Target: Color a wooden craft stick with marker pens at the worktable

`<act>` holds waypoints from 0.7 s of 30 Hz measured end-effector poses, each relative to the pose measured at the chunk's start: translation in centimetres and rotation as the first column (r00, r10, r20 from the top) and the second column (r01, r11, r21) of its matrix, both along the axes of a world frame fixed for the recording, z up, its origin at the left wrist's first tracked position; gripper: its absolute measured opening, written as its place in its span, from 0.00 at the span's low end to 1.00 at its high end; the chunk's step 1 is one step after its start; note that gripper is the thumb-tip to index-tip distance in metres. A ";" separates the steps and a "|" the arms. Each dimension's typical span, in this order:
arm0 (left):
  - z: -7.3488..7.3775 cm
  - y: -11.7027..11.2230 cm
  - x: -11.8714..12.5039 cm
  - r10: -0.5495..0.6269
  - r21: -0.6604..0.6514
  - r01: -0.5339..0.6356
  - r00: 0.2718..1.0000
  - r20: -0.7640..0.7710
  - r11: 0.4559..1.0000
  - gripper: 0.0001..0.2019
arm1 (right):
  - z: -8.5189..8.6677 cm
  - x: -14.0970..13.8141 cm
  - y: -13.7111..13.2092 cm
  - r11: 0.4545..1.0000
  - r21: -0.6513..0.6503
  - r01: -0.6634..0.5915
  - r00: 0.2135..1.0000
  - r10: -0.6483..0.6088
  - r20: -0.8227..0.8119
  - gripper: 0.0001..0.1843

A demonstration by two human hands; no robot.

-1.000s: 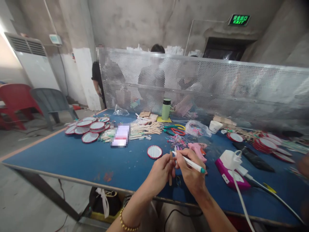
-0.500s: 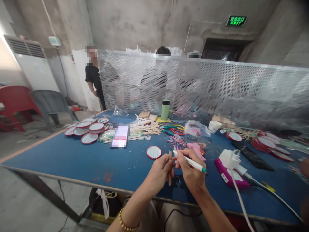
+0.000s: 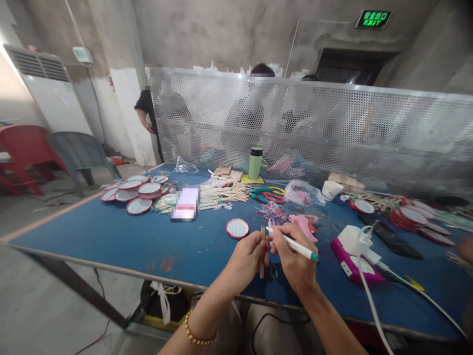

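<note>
Blue table [image 3: 121,241]: the biggest thing here, wide and busy with small stuff.
Metal screen [image 3: 373,130]: full of little holes, it stands at the far side, with 3 people [image 3: 244,118] showing behind it.
Heap of thin sticks [image 3: 236,192]: lies well past the hands, near a green bottle [image 3: 255,166].
Pile of round pieces [image 3: 139,206]: white with red rims, on the table's left part.
Purple power block [image 3: 360,268]: sits right of the right hand [image 3: 296,264], with white plugs in it.
Right hand: its fingers pinch a white marker [image 3: 301,249].
Left hand [image 3: 244,259]: its fingers pinch a flat wooden stick [image 3: 262,269].
Pink glue gun [image 3: 303,224]: lies just past the right hand.
Lone round piece [image 3: 237,228]: lies flat just past the left hand.
White marker: its back end is green; its tip is by the stick's far end, but I cannot tell if they touch.
Wooden stick: is between the 2 hands.
Small loop [image 3: 274,271]: lies near the stick's near end.
</note>
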State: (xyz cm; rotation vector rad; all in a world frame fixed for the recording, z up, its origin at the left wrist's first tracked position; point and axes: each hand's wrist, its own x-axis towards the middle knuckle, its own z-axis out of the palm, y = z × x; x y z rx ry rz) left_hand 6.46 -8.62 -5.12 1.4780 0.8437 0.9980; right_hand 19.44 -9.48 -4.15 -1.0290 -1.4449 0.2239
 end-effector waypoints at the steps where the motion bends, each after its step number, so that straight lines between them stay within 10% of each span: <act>1: 0.0 0.0 0.0 0.001 -0.001 0.000 1.000 0.005 1.000 0.15 | 0.0 0.0 0.0 1.000 -0.003 0.001 1.000 -0.001 0.004 0.10; 21: -0.3 0.1 0.0 0.009 0.000 -0.009 1.000 -0.002 1.000 0.14 | 0.0 0.1 0.1 1.000 -0.015 -0.005 1.000 0.006 0.025 0.10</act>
